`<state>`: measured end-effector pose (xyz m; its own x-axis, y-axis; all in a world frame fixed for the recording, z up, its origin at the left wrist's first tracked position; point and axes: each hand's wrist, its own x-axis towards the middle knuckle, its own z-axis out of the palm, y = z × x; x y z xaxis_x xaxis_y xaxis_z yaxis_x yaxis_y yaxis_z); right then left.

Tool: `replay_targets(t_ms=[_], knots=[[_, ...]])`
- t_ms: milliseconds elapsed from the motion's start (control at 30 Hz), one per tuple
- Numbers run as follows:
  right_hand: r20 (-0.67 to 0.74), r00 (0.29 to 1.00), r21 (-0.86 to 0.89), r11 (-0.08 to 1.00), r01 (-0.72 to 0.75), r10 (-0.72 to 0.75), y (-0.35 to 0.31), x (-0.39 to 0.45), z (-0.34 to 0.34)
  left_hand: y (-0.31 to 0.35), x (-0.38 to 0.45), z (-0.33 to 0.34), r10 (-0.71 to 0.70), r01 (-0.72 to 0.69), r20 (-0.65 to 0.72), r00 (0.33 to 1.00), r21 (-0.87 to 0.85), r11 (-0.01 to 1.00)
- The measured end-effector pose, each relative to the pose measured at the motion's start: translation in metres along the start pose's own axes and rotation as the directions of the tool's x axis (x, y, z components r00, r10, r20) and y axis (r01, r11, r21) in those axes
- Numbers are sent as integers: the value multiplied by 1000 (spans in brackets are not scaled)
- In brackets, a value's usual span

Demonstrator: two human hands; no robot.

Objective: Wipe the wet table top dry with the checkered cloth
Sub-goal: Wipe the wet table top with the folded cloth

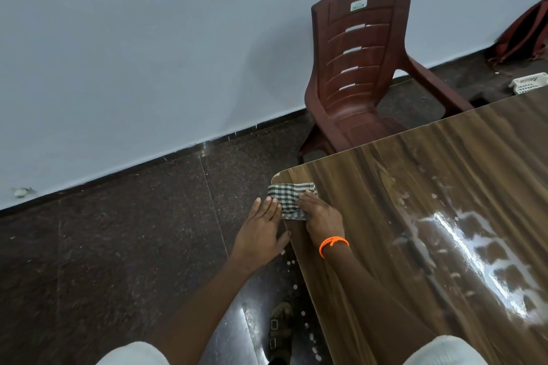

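Note:
The folded green-and-white checkered cloth (289, 198) lies at the left edge of the wooden table top (415, 187), close to its far left corner. My right hand (321, 215), an orange band on its wrist, presses flat on the cloth with fingers spread. Just off the table edge, my left hand (262, 228) is held open and flat, its fingertips touching the part of the cloth that overhangs the edge. Water shines in streaks and droplets on the table to the right (474, 246).
A brown plastic chair (361, 74) stands against the wall behind the table's far edge. Drops of water dot the dark floor (118, 246) below the table edge, near my sandalled foot (280, 329). A white basket (527, 83) and a red bag (522, 32) lie at the far right.

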<state>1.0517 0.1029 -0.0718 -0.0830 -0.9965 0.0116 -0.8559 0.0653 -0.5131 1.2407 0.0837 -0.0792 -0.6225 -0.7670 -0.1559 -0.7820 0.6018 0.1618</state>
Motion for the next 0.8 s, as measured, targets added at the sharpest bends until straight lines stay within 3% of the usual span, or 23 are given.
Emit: replay_targets(t_ms=[400, 800], knots=[[2, 1000, 45, 999, 14, -15, 27, -88, -11, 68, -52, 19, -4, 3, 47, 999, 13, 1000], [42, 999, 37, 999, 24, -26, 71, -225, -31, 182, -143, 51, -29, 28, 53, 998, 18, 999]])
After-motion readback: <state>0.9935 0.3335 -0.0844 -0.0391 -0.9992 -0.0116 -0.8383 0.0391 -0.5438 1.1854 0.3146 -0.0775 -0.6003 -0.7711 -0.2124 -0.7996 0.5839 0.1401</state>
